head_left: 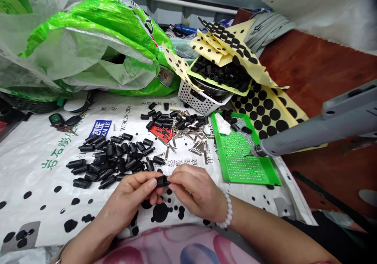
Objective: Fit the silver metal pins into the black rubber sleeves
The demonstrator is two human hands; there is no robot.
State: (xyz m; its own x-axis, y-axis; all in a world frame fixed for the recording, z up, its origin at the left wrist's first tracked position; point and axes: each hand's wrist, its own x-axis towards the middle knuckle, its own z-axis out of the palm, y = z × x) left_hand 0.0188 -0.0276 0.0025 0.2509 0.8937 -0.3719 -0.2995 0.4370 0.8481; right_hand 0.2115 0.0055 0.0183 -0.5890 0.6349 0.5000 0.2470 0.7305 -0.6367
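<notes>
Pink patterned clothing (176,250) spans the foreground, beyond which the left hand (138,189) pinches a black cylindrical part (160,181) above the white sheet (17,177) while the right hand (194,189) grips its end (probably a fitting step), the next move likely calling for steady alignment.

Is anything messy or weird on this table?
A bit messy, yes. Small metal pieces lie scattered at odd angles on the white sheet, beside a red card. Behind them, dotted yellow papers flop crookedly over a pale green tray. The black part between the left hand and right hand shows no obvious damage.
</notes>
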